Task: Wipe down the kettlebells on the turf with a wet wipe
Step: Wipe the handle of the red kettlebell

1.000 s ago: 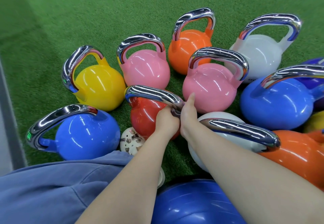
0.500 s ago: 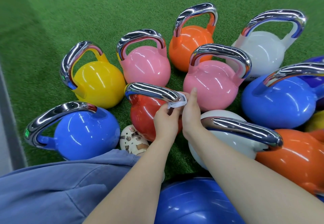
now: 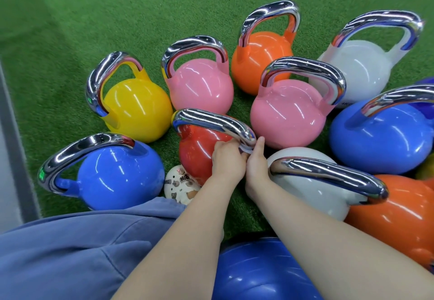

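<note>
Both hands, left hand [image 3: 226, 161] & right hand [image 3: 257, 159], together pinching wet wipe [image 3: 245, 150] on red kettlebell [image 3: 197, 151] handle end.

gym floor, green artificial turf [image 3: 70, 13], cluster of coloured kettlebells [image 3: 199, 88] with chrome handles

Bare forearms, blue-grey garment [image 3: 70, 252]

A white clog [image 3: 179, 188] (studded with charms) beside blue-grey trousers [image 3: 70, 252]; grey floor strip [image 3: 14, 159] at left.
</note>
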The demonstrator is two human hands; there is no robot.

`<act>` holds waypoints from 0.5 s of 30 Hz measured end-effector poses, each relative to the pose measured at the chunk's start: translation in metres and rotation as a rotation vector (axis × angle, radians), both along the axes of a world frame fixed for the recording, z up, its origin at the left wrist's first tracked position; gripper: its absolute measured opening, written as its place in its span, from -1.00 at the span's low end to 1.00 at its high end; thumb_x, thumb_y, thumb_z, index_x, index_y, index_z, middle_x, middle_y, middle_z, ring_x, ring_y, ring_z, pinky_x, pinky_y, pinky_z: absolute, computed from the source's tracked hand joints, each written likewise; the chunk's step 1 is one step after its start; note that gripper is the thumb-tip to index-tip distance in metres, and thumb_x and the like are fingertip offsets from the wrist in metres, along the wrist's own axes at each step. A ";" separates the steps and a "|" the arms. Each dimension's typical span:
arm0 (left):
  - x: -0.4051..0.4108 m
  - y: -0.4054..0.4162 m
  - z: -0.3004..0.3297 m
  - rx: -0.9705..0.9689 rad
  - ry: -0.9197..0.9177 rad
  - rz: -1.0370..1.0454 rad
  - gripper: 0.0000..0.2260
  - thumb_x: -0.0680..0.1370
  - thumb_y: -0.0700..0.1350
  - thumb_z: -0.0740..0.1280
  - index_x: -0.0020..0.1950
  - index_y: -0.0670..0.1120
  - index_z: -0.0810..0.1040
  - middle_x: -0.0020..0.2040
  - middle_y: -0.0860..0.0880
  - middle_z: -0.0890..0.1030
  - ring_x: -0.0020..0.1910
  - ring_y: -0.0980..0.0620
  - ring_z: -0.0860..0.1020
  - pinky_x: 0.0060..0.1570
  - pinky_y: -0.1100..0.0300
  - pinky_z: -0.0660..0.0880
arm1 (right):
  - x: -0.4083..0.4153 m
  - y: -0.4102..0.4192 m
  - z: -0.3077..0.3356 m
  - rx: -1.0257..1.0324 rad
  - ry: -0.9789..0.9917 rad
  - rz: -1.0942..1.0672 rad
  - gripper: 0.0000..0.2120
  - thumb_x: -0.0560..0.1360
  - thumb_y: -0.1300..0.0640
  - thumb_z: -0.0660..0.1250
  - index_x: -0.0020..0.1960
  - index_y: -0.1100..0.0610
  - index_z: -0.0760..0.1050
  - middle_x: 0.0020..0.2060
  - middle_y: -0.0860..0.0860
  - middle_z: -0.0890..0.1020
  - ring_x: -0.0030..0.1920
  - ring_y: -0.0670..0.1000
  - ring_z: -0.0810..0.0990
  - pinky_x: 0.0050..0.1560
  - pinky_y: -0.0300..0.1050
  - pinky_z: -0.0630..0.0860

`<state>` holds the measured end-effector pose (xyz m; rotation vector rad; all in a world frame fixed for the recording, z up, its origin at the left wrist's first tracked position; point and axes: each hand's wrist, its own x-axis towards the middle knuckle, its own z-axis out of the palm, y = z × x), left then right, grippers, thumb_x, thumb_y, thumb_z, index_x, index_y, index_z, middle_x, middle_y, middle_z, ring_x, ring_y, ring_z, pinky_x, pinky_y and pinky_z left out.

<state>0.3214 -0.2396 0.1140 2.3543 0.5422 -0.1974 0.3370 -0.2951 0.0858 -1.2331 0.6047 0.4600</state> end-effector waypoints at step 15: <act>-0.009 -0.010 0.017 -0.183 -0.033 0.158 -0.87 0.54 -0.20 0.20 -0.04 -0.12 0.55 -0.05 -0.09 0.61 -0.02 -0.11 0.54 -0.15 0.21 0.33 | 0.022 -0.001 0.014 -0.076 -0.007 0.028 -0.45 0.60 -0.20 -0.08 -0.10 0.10 0.56 -0.28 0.01 0.61 -0.23 -0.01 0.57 -0.11 -0.17 0.48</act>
